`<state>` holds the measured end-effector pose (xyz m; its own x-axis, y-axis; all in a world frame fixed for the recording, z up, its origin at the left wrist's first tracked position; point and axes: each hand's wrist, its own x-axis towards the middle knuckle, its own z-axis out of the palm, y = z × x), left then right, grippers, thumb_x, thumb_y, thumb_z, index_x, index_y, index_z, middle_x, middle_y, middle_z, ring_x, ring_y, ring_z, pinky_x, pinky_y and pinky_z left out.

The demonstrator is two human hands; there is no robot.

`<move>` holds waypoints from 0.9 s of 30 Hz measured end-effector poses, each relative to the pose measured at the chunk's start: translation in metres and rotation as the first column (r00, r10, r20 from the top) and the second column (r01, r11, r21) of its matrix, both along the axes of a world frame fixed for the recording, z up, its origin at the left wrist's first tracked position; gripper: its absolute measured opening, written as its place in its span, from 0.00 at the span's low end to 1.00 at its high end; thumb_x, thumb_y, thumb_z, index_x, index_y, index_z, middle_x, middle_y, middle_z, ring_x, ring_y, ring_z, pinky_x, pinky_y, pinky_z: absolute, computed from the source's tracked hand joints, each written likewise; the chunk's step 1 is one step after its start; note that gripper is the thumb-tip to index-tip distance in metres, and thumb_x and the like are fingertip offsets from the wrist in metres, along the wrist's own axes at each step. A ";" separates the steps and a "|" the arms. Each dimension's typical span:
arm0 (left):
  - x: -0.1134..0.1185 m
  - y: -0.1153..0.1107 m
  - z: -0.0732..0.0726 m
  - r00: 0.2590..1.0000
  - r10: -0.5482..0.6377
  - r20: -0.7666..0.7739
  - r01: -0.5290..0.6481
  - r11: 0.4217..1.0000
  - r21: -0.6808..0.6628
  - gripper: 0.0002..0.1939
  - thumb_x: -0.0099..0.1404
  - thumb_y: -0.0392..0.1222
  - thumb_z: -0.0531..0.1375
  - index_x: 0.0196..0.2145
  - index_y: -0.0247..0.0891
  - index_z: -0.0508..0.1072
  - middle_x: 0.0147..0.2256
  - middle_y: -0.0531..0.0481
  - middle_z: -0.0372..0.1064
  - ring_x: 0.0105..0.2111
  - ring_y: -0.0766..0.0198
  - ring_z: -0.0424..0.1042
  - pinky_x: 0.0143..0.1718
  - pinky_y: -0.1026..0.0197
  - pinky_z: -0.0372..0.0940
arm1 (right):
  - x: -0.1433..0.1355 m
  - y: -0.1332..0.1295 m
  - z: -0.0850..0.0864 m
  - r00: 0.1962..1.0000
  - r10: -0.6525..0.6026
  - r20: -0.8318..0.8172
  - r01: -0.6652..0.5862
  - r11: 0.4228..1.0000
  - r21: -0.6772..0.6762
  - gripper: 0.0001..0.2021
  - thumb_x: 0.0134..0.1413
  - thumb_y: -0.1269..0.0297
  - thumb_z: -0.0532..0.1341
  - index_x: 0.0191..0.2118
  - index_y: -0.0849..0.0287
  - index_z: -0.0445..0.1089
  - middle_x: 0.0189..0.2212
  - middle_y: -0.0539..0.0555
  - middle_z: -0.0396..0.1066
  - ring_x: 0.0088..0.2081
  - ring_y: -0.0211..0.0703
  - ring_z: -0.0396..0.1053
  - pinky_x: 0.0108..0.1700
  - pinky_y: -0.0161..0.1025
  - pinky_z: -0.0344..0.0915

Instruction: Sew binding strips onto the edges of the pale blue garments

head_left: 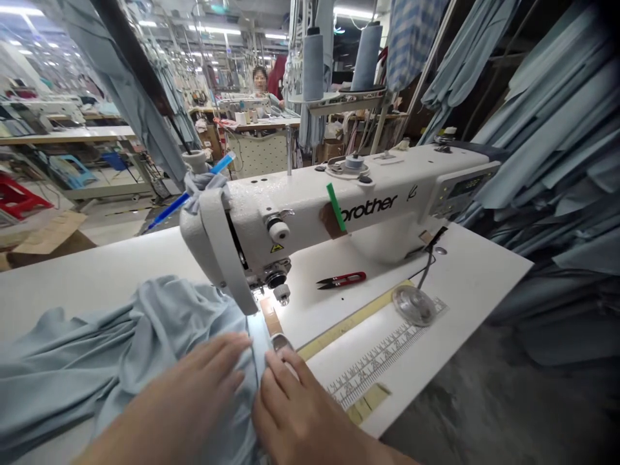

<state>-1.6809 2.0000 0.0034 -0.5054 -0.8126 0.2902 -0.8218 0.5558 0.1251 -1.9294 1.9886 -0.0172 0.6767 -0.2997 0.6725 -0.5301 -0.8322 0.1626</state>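
Note:
Light blue fabric [159, 349] lies gathered on the left of the white sewing machine [300, 206], and its flat, folded edge strip [260, 342] runs under the needle area. Over this fabric rests my left hand [198, 381], slightly blurred, with its fingers stretched toward the strip and the thumb apart. My right hand [295, 400] is closed at the strip's right edge, fingers bent and pressed together on the cloth just in front of the presser foot. The needle tip is hard to make out.
Red-handled thread snips [342, 280] lie behind the right hand. A clear round dish [414, 305] sits on the table by a printed ruler [382, 361]. Thread cones [313, 64] stand above the machine. Blue cloth pieces [557, 129] hang at right. Another person [260, 81] sits far back.

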 end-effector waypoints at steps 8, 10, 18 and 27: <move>-0.019 0.012 -0.030 0.996 -0.083 -0.024 0.074 0.963 -0.259 0.28 0.74 0.49 0.47 0.70 0.49 0.55 0.59 0.53 0.71 0.54 0.61 0.75 0.55 0.64 0.70 | 0.010 0.003 -0.012 0.985 -0.088 0.146 0.092 0.996 -0.018 0.14 0.65 0.76 0.51 0.39 0.67 0.75 0.38 0.62 0.78 0.46 0.56 0.74 0.55 0.49 0.66; -0.026 0.020 -0.036 0.993 -0.114 -0.010 0.106 0.954 -0.282 0.32 0.74 0.56 0.48 0.71 0.47 0.50 0.59 0.51 0.71 0.53 0.61 0.76 0.53 0.67 0.71 | 0.012 0.002 -0.012 0.982 -0.090 0.167 0.092 0.996 -0.003 0.15 0.65 0.77 0.49 0.41 0.68 0.75 0.39 0.62 0.78 0.47 0.56 0.74 0.54 0.48 0.67; -0.028 0.002 -0.012 0.993 -0.062 0.104 0.083 0.975 -0.207 0.34 0.74 0.56 0.52 0.72 0.44 0.49 0.59 0.46 0.71 0.55 0.57 0.74 0.55 0.63 0.70 | 0.014 -0.018 0.005 0.999 -0.044 -0.009 0.045 0.995 0.093 0.13 0.65 0.76 0.50 0.44 0.70 0.73 0.40 0.62 0.76 0.47 0.58 0.73 0.54 0.49 0.66; -0.031 -0.015 -0.011 0.988 0.018 0.154 0.020 0.970 -0.243 0.25 0.75 0.55 0.47 0.64 0.43 0.62 0.58 0.45 0.72 0.54 0.57 0.76 0.52 0.60 0.72 | 0.020 -0.032 0.008 0.992 -0.023 -0.126 0.053 0.970 0.239 0.11 0.67 0.73 0.53 0.49 0.71 0.69 0.45 0.64 0.73 0.53 0.60 0.69 0.61 0.51 0.63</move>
